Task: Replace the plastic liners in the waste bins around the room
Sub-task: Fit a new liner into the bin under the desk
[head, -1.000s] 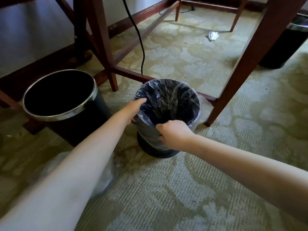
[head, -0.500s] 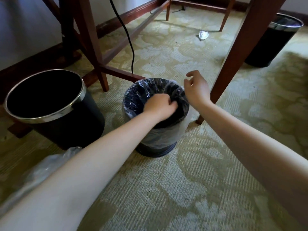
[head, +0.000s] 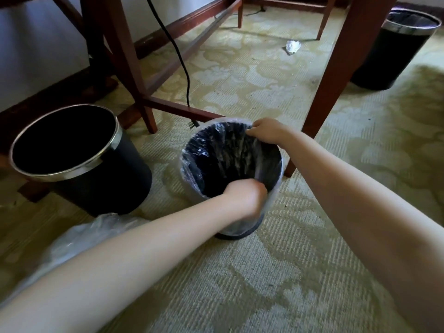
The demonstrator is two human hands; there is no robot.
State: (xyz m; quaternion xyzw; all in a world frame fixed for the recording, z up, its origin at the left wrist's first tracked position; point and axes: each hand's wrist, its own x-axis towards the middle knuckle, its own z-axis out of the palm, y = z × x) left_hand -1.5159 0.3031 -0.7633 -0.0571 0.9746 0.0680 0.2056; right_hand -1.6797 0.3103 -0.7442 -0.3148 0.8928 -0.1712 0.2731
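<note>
Wall: at the far left we see a pale wall (head: 36, 56) with a dark wooden skirting board (head: 60, 90) running along its foot.
Big bin: a black bin with a shiny metal rim (head: 115, 188) stands upright on the floor, its inside dark and bare.
Loose plastic: a crumpled clear sheet (head: 79, 239) lies on the floor just in front of the big bin, partly behind our left forearm.
Table legs: reddish wooden legs and rails (head: 125, 56) rise behind the big bin.
Cable: a black cable (head: 177, 56) hangs down between the legs, its plug (head: 192, 123) resting near the small bin's far side.
Small bin: the small bin (head: 237, 234) stands upright in the middle, with a clear liner (head: 216, 164) inside it and folded over the rim.
Left hand: our left hand (head: 245, 198) is at the near rim, fingers curled tight around the liner.
Right hand: our right hand (head: 266, 132) is at the far rim, fingers bent and pinching the liner's edge.
Scrap of paper: a crumpled white scrap (head: 293, 46) lies under the table, well apart from the bins.
Thick leg: a broad wooden leg (head: 336, 68) slants down just right of the small bin.
Far bin: another black, metal-rimmed bin (head: 389, 58) stands at the far right.
Carpet: a pale green patterned carpet (head: 288, 284) covers the whole floor.
</note>
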